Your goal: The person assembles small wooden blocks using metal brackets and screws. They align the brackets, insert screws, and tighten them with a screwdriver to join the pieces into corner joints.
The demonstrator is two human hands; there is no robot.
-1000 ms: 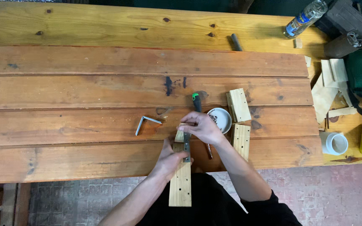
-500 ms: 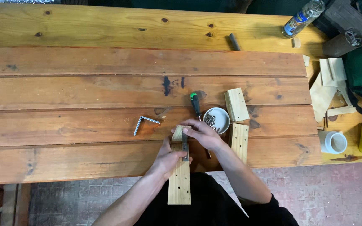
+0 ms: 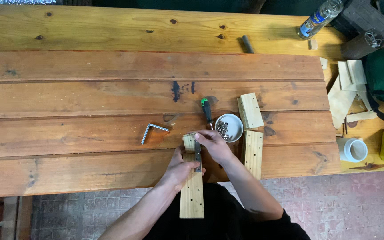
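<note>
Head view, left hand (image 3: 179, 167) gripping a pale wood block (image 3: 191, 195) overhanging the table's (image 3: 90, 133) near edge, right hand (image 3: 214, 144) pinching a flat metal bracket (image 3: 197, 156) against it, screw bowl (image 3: 229, 127) just right.

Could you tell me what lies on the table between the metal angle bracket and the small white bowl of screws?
In the head view, the hands and the wooden strip they hold lie between bracket and bowl.

pale drilled wood strip (image 3: 192, 195) overhanging table edge, grey metal bracket (image 3: 197, 155) flat on top
</note>
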